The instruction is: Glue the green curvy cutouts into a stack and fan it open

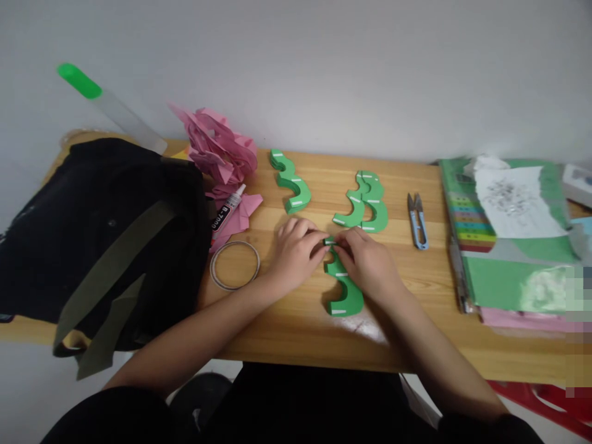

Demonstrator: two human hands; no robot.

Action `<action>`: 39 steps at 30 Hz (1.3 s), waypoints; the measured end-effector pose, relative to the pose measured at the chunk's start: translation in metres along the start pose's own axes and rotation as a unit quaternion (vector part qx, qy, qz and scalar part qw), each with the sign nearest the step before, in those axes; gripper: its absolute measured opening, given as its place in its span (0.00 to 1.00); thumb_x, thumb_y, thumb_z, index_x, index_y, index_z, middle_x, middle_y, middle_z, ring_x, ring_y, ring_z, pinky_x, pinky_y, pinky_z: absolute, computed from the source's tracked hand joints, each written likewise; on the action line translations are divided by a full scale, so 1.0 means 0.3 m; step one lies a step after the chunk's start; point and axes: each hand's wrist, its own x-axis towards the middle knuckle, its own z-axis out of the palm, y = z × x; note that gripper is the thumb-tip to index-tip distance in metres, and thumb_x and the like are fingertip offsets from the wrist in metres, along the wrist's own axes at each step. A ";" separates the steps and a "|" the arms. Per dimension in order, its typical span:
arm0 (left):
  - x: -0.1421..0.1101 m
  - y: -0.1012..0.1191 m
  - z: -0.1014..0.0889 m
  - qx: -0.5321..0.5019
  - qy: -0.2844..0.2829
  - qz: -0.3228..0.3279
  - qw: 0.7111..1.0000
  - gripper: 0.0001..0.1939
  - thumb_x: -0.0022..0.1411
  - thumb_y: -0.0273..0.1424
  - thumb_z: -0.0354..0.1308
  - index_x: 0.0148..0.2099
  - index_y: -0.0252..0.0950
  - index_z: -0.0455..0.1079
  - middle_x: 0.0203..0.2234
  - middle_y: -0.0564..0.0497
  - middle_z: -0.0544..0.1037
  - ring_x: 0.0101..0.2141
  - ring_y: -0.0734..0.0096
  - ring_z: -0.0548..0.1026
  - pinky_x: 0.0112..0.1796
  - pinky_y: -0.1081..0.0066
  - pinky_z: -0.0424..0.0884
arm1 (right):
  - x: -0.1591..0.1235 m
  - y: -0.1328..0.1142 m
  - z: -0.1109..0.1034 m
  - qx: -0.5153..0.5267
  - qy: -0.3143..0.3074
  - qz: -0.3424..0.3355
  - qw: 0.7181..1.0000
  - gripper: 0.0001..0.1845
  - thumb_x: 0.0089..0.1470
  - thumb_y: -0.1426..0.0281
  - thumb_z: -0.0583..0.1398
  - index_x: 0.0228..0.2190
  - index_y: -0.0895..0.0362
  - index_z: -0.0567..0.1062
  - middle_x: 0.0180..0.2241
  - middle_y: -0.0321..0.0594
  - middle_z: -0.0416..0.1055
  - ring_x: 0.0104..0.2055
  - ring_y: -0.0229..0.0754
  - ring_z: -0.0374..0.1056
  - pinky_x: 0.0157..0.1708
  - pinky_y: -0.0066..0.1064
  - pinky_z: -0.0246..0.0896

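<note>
Tbl (287,333) before me: bag (92,203) L, ring (211,269) btwn it & my L hand (296,254), cutouts (302,192) behind, snips (420,235) R of those, folder (499,280) far R.

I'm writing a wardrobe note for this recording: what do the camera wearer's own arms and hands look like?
The left black fabric sleeve and right black fabric sleeve leave the forearms bare. The left hand and right hand wear no gloves; no watch or bracelet shows.
</note>
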 end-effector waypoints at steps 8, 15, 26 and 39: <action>-0.001 0.000 0.000 0.003 -0.002 -0.003 1.000 0.08 0.60 0.32 0.62 0.42 0.39 0.75 0.36 0.49 0.73 0.42 0.61 0.68 0.43 0.61 0.64 | 0.011 0.015 -0.007 -0.008 -0.006 -0.024 1.000 0.07 0.59 0.71 0.54 0.35 0.58 0.72 0.36 0.45 0.73 0.36 0.44 0.70 0.31 0.30 0.60; 0.002 0.004 -0.004 0.001 -0.011 -0.010 1.000 0.07 0.60 0.32 0.62 0.42 0.40 0.76 0.36 0.49 0.73 0.42 0.61 0.68 0.43 0.60 0.64 | 0.029 0.051 -0.007 -0.019 0.001 -0.069 0.997 0.07 0.59 0.70 0.55 0.35 0.57 0.72 0.33 0.43 0.73 0.33 0.42 0.70 0.30 0.29 0.59; -0.001 -0.001 0.002 -0.004 -0.006 -0.006 1.000 0.08 0.60 0.32 0.63 0.42 0.39 0.76 0.36 0.49 0.73 0.43 0.61 0.67 0.44 0.60 0.64 | 0.036 0.035 -0.017 -0.062 -0.019 -0.071 0.995 0.09 0.61 0.69 0.53 0.35 0.59 0.73 0.35 0.45 0.74 0.33 0.42 0.70 0.29 0.29 0.57; 0.001 0.000 -0.001 0.001 -0.007 -0.006 1.000 0.07 0.60 0.33 0.62 0.41 0.39 0.75 0.36 0.49 0.73 0.42 0.61 0.67 0.43 0.61 0.64 | 0.045 0.062 0.005 0.059 0.034 -0.079 0.995 0.08 0.61 0.69 0.52 0.34 0.57 0.70 0.34 0.45 0.72 0.36 0.43 0.69 0.33 0.31 0.61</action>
